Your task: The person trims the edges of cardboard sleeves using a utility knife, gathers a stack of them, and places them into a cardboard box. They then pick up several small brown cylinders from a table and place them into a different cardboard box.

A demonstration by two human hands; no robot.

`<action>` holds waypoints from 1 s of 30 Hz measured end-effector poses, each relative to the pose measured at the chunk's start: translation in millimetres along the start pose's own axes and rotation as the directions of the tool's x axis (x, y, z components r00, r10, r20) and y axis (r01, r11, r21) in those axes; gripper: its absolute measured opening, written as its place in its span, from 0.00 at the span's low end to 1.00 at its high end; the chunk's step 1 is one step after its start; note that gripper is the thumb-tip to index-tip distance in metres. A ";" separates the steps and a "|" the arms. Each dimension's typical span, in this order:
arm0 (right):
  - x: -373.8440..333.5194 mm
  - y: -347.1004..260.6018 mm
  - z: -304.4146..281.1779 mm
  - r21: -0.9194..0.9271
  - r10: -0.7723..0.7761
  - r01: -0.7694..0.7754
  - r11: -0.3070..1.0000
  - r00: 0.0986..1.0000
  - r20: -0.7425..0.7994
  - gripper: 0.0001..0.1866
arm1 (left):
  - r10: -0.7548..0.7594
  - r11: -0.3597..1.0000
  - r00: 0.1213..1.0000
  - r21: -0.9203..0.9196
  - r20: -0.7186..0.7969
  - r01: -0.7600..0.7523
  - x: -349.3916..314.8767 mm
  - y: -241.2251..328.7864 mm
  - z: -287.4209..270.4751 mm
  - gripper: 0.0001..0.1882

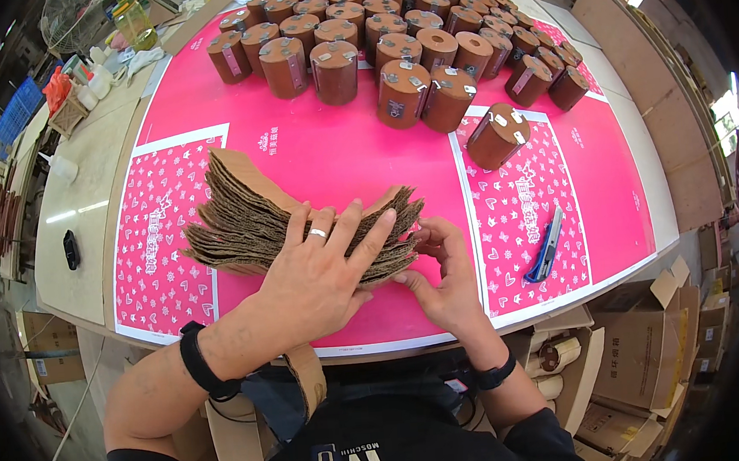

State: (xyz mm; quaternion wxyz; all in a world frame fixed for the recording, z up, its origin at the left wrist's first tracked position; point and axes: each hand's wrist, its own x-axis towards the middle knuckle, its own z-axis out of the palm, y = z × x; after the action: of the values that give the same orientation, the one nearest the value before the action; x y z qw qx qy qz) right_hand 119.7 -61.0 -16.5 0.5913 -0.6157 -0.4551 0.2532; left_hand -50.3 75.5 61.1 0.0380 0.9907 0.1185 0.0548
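Note:
A thick stack of brown corrugated cardboard strips is bent and fanned out at its left end, above the pink-covered table. My left hand lies across the middle of it, with spread fingers over the top and the thumb at the near edge, gripping the stack. At the right end, my right hand pinches the strip ends between thumb and curled fingers. One loose cardboard strip hangs over the table's near edge below my left wrist. A blue utility knife lies to the right of my right hand.
Many brown cylindrical boxes with metal fittings crowd the far side; one cylinder stands closer, at right. A black object lies on the left table margin. Open cardboard cartons stand below the right edge.

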 end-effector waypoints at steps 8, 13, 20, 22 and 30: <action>-0.9 1.6 -9.7 -0.078 0.076 -0.070 0.994 0.995 0.066 0.29 | 0.019 1.000 1.000 0.007 -0.004 -0.019 -0.4 -1.2 0.7 0.44; 4.1 11.1 -15.6 -0.194 -0.002 0.014 0.981 0.998 0.062 0.23 | 0.018 0.999 0.998 -0.033 -0.061 -0.020 -1.8 -3.0 6.2 0.36; -0.9 6.9 -12.5 0.011 0.096 -0.096 0.995 0.994 0.045 0.23 | 0.079 0.981 0.988 -0.165 -0.135 -0.101 -5.5 -13.6 4.1 0.31; -5.1 1.5 -15.4 -0.067 0.037 -0.029 0.997 0.993 0.113 0.21 | 0.071 0.969 0.990 -0.227 -0.125 -0.098 -5.6 -13.6 2.4 0.29; 22.6 -4.4 -34.0 0.148 0.065 -0.071 0.987 0.997 0.044 0.21 | -0.009 0.951 0.997 -0.310 -0.072 -0.013 -2.2 -5.0 -0.7 0.24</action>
State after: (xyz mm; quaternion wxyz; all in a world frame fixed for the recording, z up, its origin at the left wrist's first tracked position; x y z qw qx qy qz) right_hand 157.7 -59.0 -1.2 0.6177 -0.5797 -0.4253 0.3186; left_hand -53.6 79.9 61.2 0.1886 0.9700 0.1087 0.1086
